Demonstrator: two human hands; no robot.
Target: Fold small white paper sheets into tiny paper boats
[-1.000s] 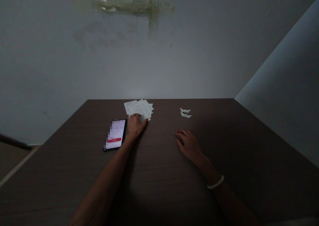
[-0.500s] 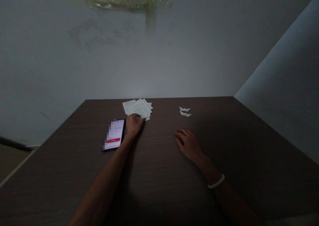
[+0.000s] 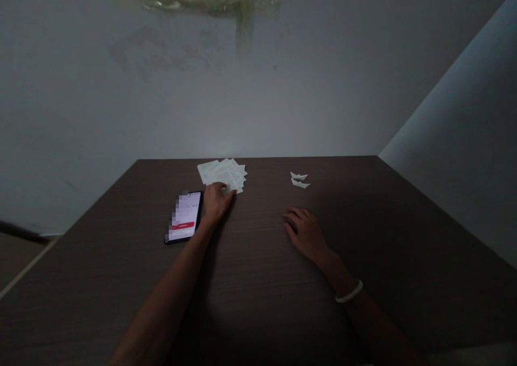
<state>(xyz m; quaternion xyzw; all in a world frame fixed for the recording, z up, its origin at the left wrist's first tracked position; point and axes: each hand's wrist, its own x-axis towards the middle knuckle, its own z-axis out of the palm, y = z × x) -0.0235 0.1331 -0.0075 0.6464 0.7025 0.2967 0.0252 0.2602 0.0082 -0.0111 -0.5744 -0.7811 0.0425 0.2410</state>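
Observation:
My left hand [image 3: 217, 201] reaches to the near edge of a fanned-out pile of white paper sheets [image 3: 226, 171]. Its thumb is spread away from the fingers, and the fingertips touch the lowest sheets. Just left of that hand lies a smartphone [image 3: 186, 215] with a lit screen and a red bar on it. My right hand [image 3: 307, 231] rests on the tabletop with loosely bent fingers and the thumb apart, holding nothing. Beyond it sit two small folded paper boats, the farther boat [image 3: 299, 176] close behind the nearer boat [image 3: 300, 184].
The dark brown wooden table [image 3: 258, 290] runs back to a grey wall [image 3: 323, 86]. Shiny tape [image 3: 194, 2] is stuck on the wall above. A pale slanted surface [image 3: 464, 113] borders the table on the right. A beaded bracelet [image 3: 349, 292] circles my right wrist.
My left hand has drawn back slightly toward me along the pile's near edge, its thumb and fingers now more visibly apart. The right hand stays put. The view has shifted slightly.

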